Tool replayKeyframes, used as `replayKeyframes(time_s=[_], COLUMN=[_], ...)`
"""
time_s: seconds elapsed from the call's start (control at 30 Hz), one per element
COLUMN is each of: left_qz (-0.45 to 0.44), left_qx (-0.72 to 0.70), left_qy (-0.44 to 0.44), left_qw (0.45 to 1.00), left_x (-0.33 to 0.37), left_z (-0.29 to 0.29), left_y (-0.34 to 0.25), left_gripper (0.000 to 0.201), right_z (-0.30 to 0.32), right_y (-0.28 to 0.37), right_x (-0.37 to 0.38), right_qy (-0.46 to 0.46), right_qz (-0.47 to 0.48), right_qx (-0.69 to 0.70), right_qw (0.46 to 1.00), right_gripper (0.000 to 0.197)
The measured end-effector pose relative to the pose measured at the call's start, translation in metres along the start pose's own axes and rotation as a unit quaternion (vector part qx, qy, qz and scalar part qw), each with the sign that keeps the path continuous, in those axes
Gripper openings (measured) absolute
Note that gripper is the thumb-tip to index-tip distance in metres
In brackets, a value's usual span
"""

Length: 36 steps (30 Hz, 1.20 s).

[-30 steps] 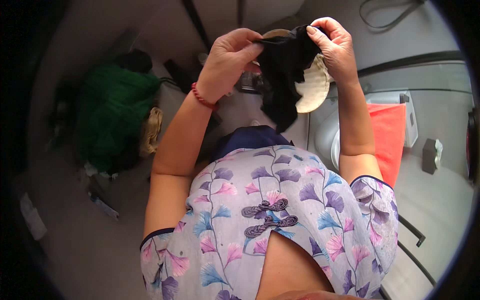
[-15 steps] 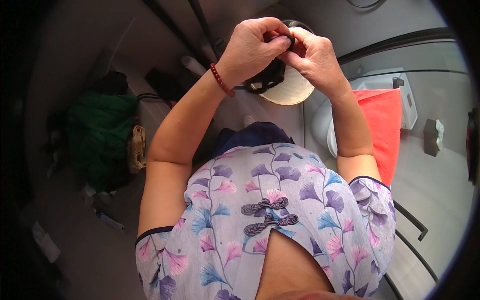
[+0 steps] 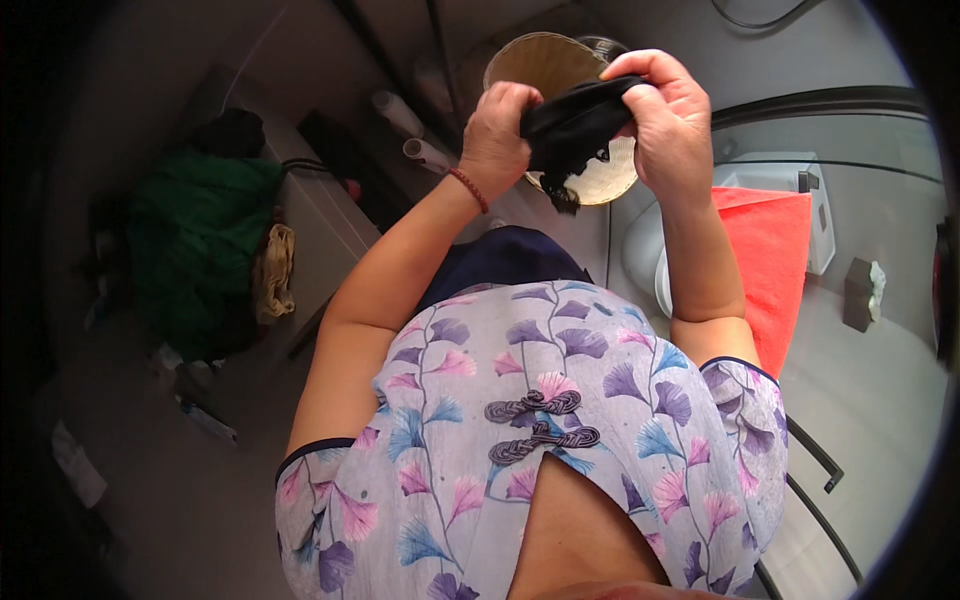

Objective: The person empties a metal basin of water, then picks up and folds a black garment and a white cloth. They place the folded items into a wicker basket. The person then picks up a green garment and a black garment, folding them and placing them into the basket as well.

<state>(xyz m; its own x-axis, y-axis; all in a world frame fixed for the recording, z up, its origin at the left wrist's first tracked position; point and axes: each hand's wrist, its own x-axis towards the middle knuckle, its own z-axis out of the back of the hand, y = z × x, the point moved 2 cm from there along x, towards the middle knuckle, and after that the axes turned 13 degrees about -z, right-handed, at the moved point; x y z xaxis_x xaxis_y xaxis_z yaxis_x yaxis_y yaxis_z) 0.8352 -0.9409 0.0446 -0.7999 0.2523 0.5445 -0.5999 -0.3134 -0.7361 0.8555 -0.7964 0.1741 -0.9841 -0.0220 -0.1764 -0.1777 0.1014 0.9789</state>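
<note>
A piece of black cloth with a lacy, frayed-looking edge is stretched between my two hands, its lace part hanging down. My left hand, with a red bead bracelet at the wrist, is closed round the cloth's left end. On the other side, my right hand pinches its right end between thumb and fingers. Below and behind the cloth stands a cream ribbed basket, partly hidden by the cloth and my hands. I cannot make out what lies inside it.
An orange-red towel hangs at the right, near a white toilet and a black-framed glass panel. Green cloth and a tan bag lie at the left. White bottles stand beyond my left forearm.
My hands, close together before over the bunched black cloth, have moved apart and spread it out. More of the basket's rim shows.
</note>
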Motion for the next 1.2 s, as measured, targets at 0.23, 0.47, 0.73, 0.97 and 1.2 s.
replayKeyframes(time_s=[0.23, 0.47, 0.73, 0.97, 1.2], left_qz=[0.403, 0.300, -0.165, 0.099, 0.022], left_qx=[-0.223, -0.261, 0.079, -0.025, 0.019], left_qy=[0.097, 0.102, 0.112, 0.177, 0.196], left_qw=[0.882, 0.912, 0.977, 0.979, 0.980], left_x=[-0.062, 0.008, 0.040, 0.012, 0.039], left_z=[-0.009, 0.009, 0.003, 0.007, -0.029], left_y=[0.051, 0.043, -0.002, 0.036, 0.034], left_gripper=[0.015, 0.025, 0.037, 0.021, 0.023], right_z=[0.047, 0.139, 0.173, 0.191, 0.178], right_y=[0.005, -0.021, -0.085, -0.145, -0.142], right_x=[0.013, 0.042, 0.021, -0.014, 0.010], right_qy=[-0.122, -0.305, -0.173, -0.228, -0.239], right_qz=[0.103, 0.139, 0.166, -0.162, -0.247], right_qx=[-0.019, -0.439, -0.693, -0.436, -0.269], right_qw=[0.987, 0.833, 0.679, 0.855, 0.900], right_gripper=[0.017, 0.015, 0.010, 0.026, 0.027])
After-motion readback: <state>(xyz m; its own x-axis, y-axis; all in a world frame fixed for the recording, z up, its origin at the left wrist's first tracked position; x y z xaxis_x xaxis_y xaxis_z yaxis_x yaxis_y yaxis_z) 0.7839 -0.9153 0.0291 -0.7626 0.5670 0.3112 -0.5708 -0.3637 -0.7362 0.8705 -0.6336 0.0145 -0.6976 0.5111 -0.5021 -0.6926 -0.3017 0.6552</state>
